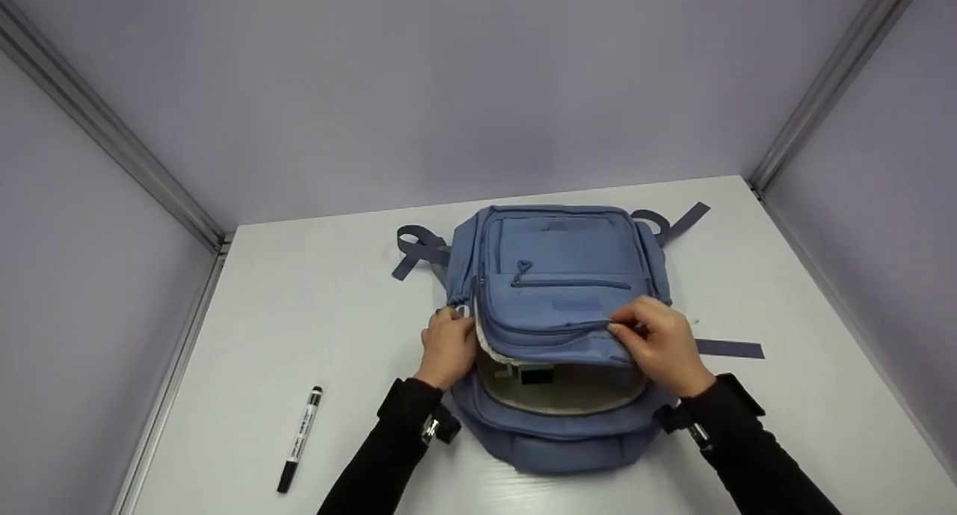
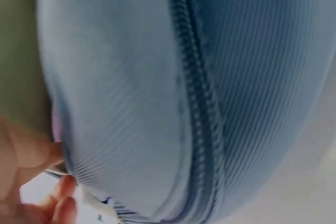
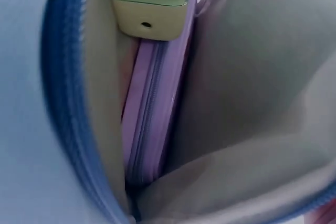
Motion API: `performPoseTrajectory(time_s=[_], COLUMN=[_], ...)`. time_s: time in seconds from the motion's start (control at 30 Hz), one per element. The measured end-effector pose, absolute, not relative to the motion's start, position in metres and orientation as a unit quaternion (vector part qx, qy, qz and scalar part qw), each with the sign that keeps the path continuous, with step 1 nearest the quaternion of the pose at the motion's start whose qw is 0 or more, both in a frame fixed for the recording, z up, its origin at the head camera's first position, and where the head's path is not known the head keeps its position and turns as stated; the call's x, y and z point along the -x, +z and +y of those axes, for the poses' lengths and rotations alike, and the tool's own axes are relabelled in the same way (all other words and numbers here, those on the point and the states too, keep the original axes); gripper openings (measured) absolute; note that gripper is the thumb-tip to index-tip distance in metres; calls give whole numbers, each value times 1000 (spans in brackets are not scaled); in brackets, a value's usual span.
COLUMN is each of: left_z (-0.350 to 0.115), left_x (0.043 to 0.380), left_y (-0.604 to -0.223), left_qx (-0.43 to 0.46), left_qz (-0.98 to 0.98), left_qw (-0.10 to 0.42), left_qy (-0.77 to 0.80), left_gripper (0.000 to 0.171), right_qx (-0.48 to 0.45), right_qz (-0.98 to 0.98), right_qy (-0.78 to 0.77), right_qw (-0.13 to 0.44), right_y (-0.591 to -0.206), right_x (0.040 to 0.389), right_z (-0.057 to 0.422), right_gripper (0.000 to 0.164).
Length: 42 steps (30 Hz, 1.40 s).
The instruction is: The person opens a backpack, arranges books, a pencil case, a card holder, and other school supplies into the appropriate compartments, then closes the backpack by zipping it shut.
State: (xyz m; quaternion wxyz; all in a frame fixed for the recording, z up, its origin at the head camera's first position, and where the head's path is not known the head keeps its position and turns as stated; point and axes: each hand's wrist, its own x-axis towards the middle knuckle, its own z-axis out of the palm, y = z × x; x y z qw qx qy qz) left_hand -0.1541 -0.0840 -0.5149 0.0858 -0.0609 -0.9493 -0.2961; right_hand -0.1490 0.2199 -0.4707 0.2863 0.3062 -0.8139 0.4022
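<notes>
A blue backpack (image 1: pixel 561 253) lies on the white table, its main compartment unzipped and gaping toward me. My right hand (image 1: pixel 662 347) pinches the edge of the front panel and holds it up off the opening. At the left side of the opening, my left hand (image 1: pixel 450 347) grips the backpack's edge; its fingertips (image 2: pixel 39 156) show beside the fabric and zipper. Inside the pale-lined compartment sits a purple zippered case (image 3: pixel 152 108). A green and cream object (image 3: pixel 149 14) with a small dark hole lies against that case.
A black and white marker (image 1: pixel 300 440) lies on the table (image 1: pixel 336 298) to the left. Grey straps (image 1: pixel 422 247) stick out from the backpack's sides, one strap (image 1: pixel 729 348) reaching right. Pale panels (image 1: pixel 478 89) with metal corner rails enclose the table's back and sides.
</notes>
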Motion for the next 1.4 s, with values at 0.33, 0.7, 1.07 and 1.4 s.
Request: performPoseTrajectory(time_s=[0.33, 0.7, 1.07, 1.4], left_z=[-98, -64, -62, -63], left_x=[143, 102, 90, 85], left_y=[-499, -516, -538, -542], left_qx=[34, 287, 308, 308], left_qz=[-912, -910, -913, -911], left_qw=[182, 228, 224, 226], left_qy=[-366, -194, -144, -155], left_gripper=[15, 39, 49, 53], right_qx=[-342, -313, -266, -68], right_qz=[-845, -894, -885, -943], right_qy=[317, 225, 285, 296], right_qw=[262, 230, 253, 138], right_y=[-500, -529, -534, -516], right_x=[131, 108, 112, 138], right_z=[229, 225, 240, 278], right_gripper=[23, 27, 22, 18])
